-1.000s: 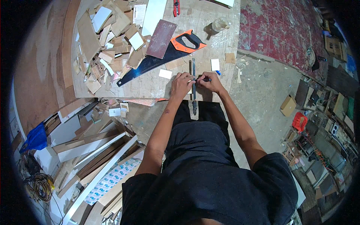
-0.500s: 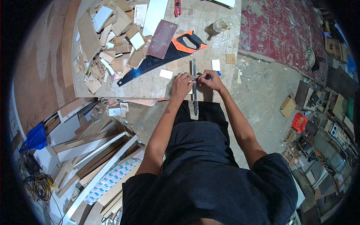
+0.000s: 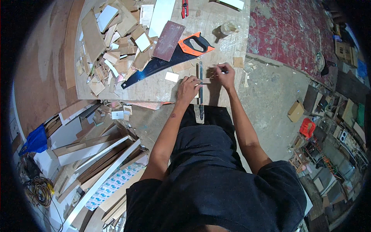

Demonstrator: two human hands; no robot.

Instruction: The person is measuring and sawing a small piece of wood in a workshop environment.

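Note:
My left hand (image 3: 188,89) presses down at the front edge of the workbench, fingers closed on a small pale wood strip (image 3: 206,81). That strip lies crosswise over a long narrow dark metal bar (image 3: 201,92), whose near end juts past the bench edge. A thinner dark strip (image 3: 197,69) runs beside the bar. To the right, my right hand (image 3: 227,78) is raised a little above the bench, its fingers pinched around a dark pen (image 3: 224,71). A white rectangular piece (image 3: 172,76) lies left of my left hand.
A handsaw (image 3: 166,61) with an orange-black handle lies beyond my hands, a brown board (image 3: 169,40) over its blade. Wood offcuts (image 3: 123,34) heap at the bench's left. A jar (image 3: 228,28) and a red tool (image 3: 185,8) stand farther back. Boards (image 3: 100,162) lean at lower left.
My right hand has lifted away from the wood strip, moving right and slightly farther off with the pen. My left hand stays in place on the strip.

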